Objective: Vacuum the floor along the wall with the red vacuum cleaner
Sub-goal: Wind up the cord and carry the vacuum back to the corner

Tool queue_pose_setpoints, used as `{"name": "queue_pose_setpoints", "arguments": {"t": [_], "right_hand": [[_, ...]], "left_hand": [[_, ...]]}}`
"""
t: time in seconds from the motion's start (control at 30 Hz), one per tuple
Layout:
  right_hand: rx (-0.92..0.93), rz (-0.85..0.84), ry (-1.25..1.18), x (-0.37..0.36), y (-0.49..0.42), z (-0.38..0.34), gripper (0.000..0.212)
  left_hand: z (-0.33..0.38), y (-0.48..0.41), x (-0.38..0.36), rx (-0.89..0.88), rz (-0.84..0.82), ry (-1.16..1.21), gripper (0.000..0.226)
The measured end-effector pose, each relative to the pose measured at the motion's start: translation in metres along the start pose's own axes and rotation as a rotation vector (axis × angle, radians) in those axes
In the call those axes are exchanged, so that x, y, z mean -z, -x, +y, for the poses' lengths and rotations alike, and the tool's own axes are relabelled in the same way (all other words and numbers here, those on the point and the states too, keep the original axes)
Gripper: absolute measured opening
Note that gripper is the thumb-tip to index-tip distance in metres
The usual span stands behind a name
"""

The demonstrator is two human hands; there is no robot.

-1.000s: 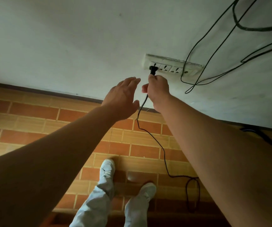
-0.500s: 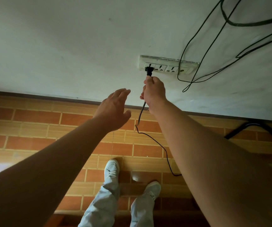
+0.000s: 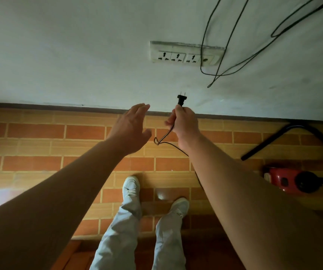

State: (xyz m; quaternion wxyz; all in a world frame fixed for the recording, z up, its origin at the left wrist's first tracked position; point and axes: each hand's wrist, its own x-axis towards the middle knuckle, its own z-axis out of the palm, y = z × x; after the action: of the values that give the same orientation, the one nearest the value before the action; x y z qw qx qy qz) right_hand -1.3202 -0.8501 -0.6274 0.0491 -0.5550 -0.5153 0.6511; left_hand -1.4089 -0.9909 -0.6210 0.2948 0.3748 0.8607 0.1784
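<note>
Red vacuum cleaner [image 3: 285, 181] sits on the tiled floor [image 3: 30, 131] by the wall [image 3: 79, 55], far right. The right hand [image 3: 184, 121] clasps a black plug [image 3: 181, 99] below the socket [image 3: 178, 56]; the left hand [image 3: 131, 129] hovers slack, empty.

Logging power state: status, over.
Right grip holds black two-pin plug, clear of white wall socket strip. Left grip empty. Red vacuum cleaner on floor. Thin black cables cross strip's end.

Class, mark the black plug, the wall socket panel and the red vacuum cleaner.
black plug [image 3: 181, 99]: head view, on its body below the prongs.
wall socket panel [image 3: 178, 56]: head view, on its second outlet.
red vacuum cleaner [image 3: 275, 175]: head view, on its casing.
</note>
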Motion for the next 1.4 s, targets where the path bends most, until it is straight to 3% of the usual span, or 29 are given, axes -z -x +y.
{"name": "queue_pose_setpoints", "arguments": {"t": [0.1,0.3,0.43,0.6,0.83,1.13,1.27,1.4], "right_hand": [[-0.094,0.119,-0.092,0.053,0.007,0.031,0.026],[-0.205,0.352,-0.017,0.151,0.021,0.106,0.026],[-0.364,0.510,-0.191,0.207,0.019,0.140,0.035],[-0.466,0.550,-0.481,0.276,0.025,0.166,0.027],[-0.466,0.597,-0.996,0.375,0.039,0.193,0.035],[-0.442,0.692,-1.299,0.426,0.031,0.248,0.040],[-0.477,0.720,-1.057,0.415,0.013,0.280,0.036],[-0.502,0.558,-0.566,0.386,-0.010,0.304,0.022]], "left_hand": [[0.008,0.013,-0.025,-0.019,-0.062,-0.011,0.074],[0.040,0.034,-0.089,-0.067,-0.212,-0.044,0.070],[0.073,0.039,-0.142,-0.119,-0.335,-0.115,0.071],[0.122,0.042,-0.204,-0.222,-0.474,-0.195,0.071],[0.194,0.038,-0.268,-0.435,-0.593,-0.399,0.058],[0.224,-0.004,-0.347,-0.523,-0.723,-0.551,0.035],[0.209,-0.042,-0.371,-0.654,-0.803,-0.637,0.029],[0.191,-0.082,-0.380,-0.875,-0.919,-0.826,0.031]]}}
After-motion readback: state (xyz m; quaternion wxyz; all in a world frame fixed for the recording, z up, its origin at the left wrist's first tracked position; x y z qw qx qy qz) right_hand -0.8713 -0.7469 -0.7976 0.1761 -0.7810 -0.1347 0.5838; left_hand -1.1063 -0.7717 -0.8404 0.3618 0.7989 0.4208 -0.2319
